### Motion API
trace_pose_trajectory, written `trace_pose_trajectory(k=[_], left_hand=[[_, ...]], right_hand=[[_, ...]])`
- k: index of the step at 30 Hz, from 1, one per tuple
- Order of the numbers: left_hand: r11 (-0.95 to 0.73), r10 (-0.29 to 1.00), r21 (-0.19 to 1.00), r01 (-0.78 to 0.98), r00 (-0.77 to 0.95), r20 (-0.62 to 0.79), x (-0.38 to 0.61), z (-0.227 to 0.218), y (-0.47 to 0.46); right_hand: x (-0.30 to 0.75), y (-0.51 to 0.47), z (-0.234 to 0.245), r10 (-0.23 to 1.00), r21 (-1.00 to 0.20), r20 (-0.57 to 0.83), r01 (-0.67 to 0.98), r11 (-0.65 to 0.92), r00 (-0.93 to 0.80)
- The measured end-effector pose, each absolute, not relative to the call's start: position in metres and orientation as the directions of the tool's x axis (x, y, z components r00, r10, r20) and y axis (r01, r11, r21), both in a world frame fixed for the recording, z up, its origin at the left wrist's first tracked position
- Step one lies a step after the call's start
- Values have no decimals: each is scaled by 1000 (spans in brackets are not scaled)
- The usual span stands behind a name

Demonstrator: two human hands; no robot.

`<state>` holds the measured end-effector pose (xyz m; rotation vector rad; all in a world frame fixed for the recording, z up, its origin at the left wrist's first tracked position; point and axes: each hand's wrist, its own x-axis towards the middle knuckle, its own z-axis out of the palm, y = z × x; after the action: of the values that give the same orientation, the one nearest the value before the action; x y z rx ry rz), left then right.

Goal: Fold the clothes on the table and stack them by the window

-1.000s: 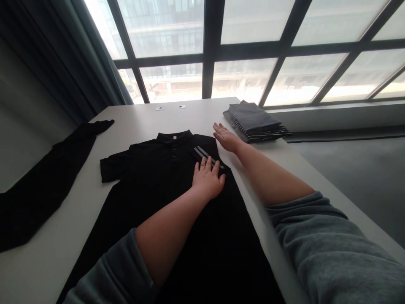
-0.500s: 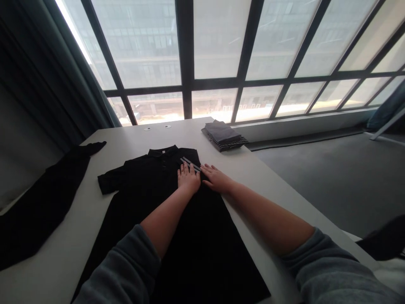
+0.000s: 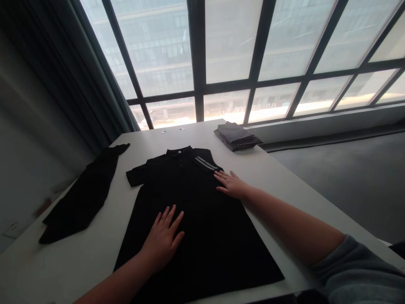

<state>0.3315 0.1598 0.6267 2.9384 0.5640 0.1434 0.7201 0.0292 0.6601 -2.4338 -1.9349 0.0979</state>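
Note:
A black polo shirt (image 3: 193,219) lies spread out on the white table, its collar toward the window. One sleeve, with two pale stripes, is folded in across the chest on the right. My right hand (image 3: 232,185) rests with fingers outstretched at the shirt's right edge, just below the striped sleeve. Over the middle of the shirt body is my left hand (image 3: 165,237), fingers spread and nothing held; whether it touches the cloth I cannot tell. The other sleeve sticks out to the left.
A dark garment (image 3: 85,192) lies along the left of the white table (image 3: 272,185). Near the far right edge sits a stack of folded grey and striped clothes (image 3: 238,136). Behind are a large window (image 3: 228,42) and a dark curtain (image 3: 76,71).
My left hand has left the striped sleeve and come back toward me, over the shirt's middle. My right hand stays by the sleeve. The view has shifted left.

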Motion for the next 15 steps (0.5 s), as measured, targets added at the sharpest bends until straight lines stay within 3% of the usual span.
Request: trace_pose_trajectory(k=[6,8,12,15], left_hand=[[-964,70,260,51,995,66,258,627,124],[-948,76,316,44,993,88,251,635,139],[-844,457,406,350,867,201,276,656,226],[-563,816,453,691,553,170,312,665,310]], right_hand=[[723,25,654,974,-20,2,974,-225,225],[724,24,655,974,8,6,974,-226,226],[711,33,666,975,75,89,975,-210,203],[680,58,678,981,78,161,990,-118,104]])
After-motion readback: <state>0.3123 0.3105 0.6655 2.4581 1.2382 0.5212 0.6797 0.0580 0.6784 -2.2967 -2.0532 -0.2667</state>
